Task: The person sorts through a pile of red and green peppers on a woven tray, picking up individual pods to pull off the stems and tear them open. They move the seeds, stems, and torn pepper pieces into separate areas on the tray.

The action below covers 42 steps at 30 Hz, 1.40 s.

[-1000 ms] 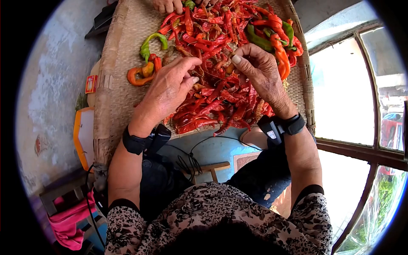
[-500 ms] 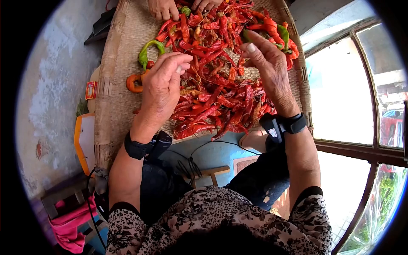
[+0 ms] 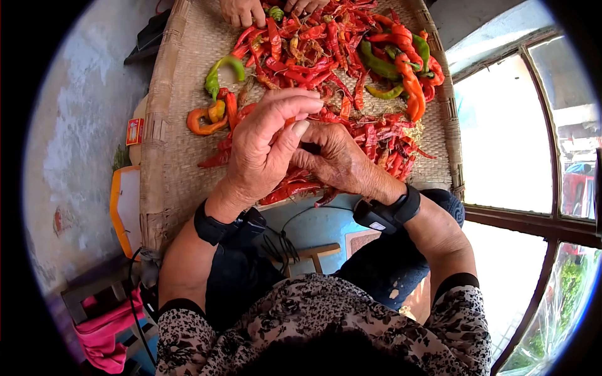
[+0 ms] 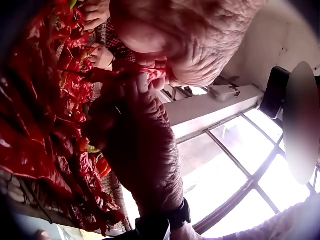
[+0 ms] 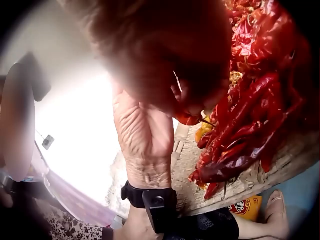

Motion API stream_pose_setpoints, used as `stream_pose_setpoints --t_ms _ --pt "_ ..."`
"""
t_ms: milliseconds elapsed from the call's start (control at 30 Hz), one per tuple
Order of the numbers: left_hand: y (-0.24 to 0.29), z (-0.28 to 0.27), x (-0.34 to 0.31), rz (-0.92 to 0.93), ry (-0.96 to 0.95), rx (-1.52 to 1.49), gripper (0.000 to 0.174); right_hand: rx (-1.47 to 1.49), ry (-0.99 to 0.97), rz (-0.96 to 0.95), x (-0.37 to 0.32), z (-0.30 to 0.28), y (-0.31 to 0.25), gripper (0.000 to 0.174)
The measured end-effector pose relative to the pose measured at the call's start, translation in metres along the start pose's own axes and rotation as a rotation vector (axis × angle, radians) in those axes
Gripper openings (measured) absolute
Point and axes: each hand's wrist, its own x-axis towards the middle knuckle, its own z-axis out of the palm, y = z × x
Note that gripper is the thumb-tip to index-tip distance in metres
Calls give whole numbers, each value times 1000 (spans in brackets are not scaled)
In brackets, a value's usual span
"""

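Both hands meet over the near part of a pile of wrinkled red chili peppers [image 3: 373, 141]. With thumb and fingers, the left hand [image 3: 260, 147] pinches one red chili pepper [image 4: 156, 73]. Close against it, the right hand [image 3: 342, 160] has its fingers curled in on the same pepper, whose middle runs between the two hands in the left wrist view. Much of this pepper is covered by fingers in the head view. A thin stem shows by the hands in the right wrist view. The pile spreads over a woven tray [image 3: 172, 125] with a raised rim.
Fresh-looking red and green peppers [image 3: 411, 81] lie in a heap at the tray's right. A curled green pepper [image 3: 213, 78] and an orange one [image 3: 199, 125] are at the left. Another person's hands [image 3: 241, 11] work at the far edge. Windows [image 3: 508, 138] stand to the right.
From apart on either side of the pile, the hands have come together over its near part. The right hand moved left and nearer the body, and a red chili pepper is now between them.
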Motion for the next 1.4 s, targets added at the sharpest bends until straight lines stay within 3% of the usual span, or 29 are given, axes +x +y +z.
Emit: stream_pose_setpoints --t_ms 33,100,167,233,267,333,433,500,567,633,700,767,800,900,933,1000,1033,1100,1133,1167,1200,1233,1300,1367,1400 --pt "-7 -2 0 7 59 14 23 -9 71 -107 3 -1 11 19" --pt "-12 -8 2 -177 182 -113 29 76 -3 193 3 -25 -4 29" --pt "-20 -15 4 -308 235 -6 31 186 57 276 4 -36 -10 38" --pt "-18 -23 4 -511 -22 183 31 203 75 387 4 -46 -8 43" --pt "-19 -20 0 -510 -24 183 31 203 76 387 5 -53 -7 43" --pt "-24 -11 -12 -200 -348 768 29 -28 -200 429 9 -68 -7 45" --pt "-31 -8 -17 -226 -452 839 28 -256 -304 347 11 -79 -1 47" --pt "-30 -12 -17 -190 -440 826 24 -301 -242 388 13 -85 1 39" --pt "-30 -16 -17 -195 -465 863 21 397 415 76 18 -88 6 41" --pt "-27 -19 -14 -221 -499 858 15 379 467 -10 20 -102 11 53" --pt "-24 -20 -9 -254 -492 887 11 298 479 24 13 -98 13 46" --pt "-21 -19 -6 -218 -385 834 11 -64 193 163 9 -87 10 40" --pt "-19 -18 -5 -183 -276 778 11 -207 124 29 10 -78 15 37" --pt "-8 -12 1 -147 -211 636 12 -509 11 -125 5 -51 1 31" --pt "-9 -12 0 -149 -213 636 12 -522 14 -208 4 -44 6 27" --pt "-10 -11 -3 35 -266 700 19 -522 -9 -205 2 -39 8 27" --pt "-11 -10 -2 34 -266 699 19 -525 -35 -203 1 -39 8 26" --pt "-12 -7 1 178 -17 657 32 -451 -31 -162 2 -43 6 22" --pt "-13 -7 2 177 -16 658 32 -201 20 -6 3 -47 7 19" --pt "-13 -6 3 115 104 592 36 49 72 149 3 -50 7 16" --pt "-13 -6 3 53 222 524 40 118 86 95 5 -53 3 15" --pt "-13 -7 2 52 222 523 40 119 86 95 5 -53 2 15" --pt "-13 -10 0 -208 78 420 40 319 110 173 5 -54 1 16" --pt "-15 -11 -3 -266 -14 347 34 288 49 195 5 -58 1 17" --pt "-10 -12 0 -395 -153 319 32 304 53 189 4 -57 -1 17"
